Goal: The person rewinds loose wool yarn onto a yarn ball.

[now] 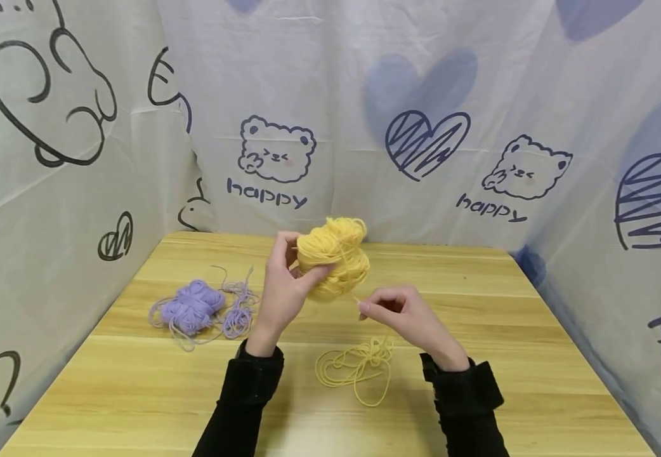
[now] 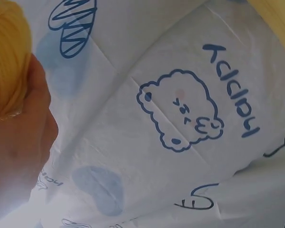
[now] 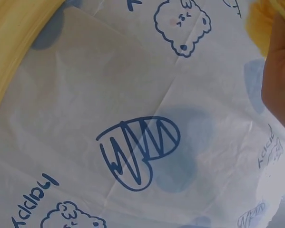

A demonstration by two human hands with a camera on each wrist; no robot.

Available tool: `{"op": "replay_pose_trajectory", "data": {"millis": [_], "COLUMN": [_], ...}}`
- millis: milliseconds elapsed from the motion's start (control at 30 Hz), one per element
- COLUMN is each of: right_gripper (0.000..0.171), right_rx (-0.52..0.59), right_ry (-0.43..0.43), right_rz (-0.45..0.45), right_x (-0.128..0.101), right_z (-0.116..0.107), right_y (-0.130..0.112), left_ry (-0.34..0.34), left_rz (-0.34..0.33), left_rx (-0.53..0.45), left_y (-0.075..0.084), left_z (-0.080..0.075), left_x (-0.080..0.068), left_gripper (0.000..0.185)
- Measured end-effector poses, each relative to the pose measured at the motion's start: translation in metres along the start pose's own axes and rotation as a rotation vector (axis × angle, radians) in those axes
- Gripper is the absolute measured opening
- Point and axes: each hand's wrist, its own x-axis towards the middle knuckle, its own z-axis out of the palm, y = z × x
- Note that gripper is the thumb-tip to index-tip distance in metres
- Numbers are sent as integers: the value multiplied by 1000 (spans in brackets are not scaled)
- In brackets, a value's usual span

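My left hand (image 1: 285,285) grips a thick skein of yellow yarn (image 1: 333,257) above the table, thumb across its near side. To the right of it and a little lower, my right hand (image 1: 407,314) pinches a strand of that yarn (image 1: 356,299) between thumb and fingertips. Under the hands, a loose looped tangle of yellow yarn (image 1: 365,363) lies on the table. In the left wrist view the yellow skein (image 2: 8,57) fills the left edge beside the hand (image 2: 18,147). The right wrist view catches part of the right hand (image 3: 280,80) at its right edge.
A purple skein of yarn (image 1: 193,308) lies on the wooden table (image 1: 136,393) left of my left hand, with a loose purple tangle (image 1: 239,317) beside it. White cloth (image 1: 342,82) printed with bears and hearts hangs behind the table and along both sides.
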Motion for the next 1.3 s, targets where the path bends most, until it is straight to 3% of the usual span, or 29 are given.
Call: {"op": "replay_pose_trajectory", "data": {"millis": [133,367,500,633,800,1000,1133,1300], "right_gripper": [12,12,15,16,12,16,17,19], "right_rx": [42,95,99,107,154,137,98,20], "right_ry": [30,166,240,261,197,109,67,21], "right_rz": [-51,-91,-72,-10,18,40,72,124], "right_x": [-6,-12,-13,-9,-1,5,6,7], "right_z": [-4,-14,-16,-16,-11,-2,2,5], "right_y": [-6,-11,-10,-5,5,14,16,16], "left_ry": [-106,-427,-599,-686,-654,-511,-373,-184], "left_rz": [56,168,182,109,27,-18,-54,-87], "left_rx": [166,331,311,163,-63,-290,-350,-348], "left_y": [-3,-5,-6,-4,2,7,9,6], "left_z": [1,3,2,-1,-5,-8,-8,-7], "left_x": [0,-2,-5,-7,-9,-10,-8,-3], "left_gripper": [48,47,44,41,46,50,46,43]}}
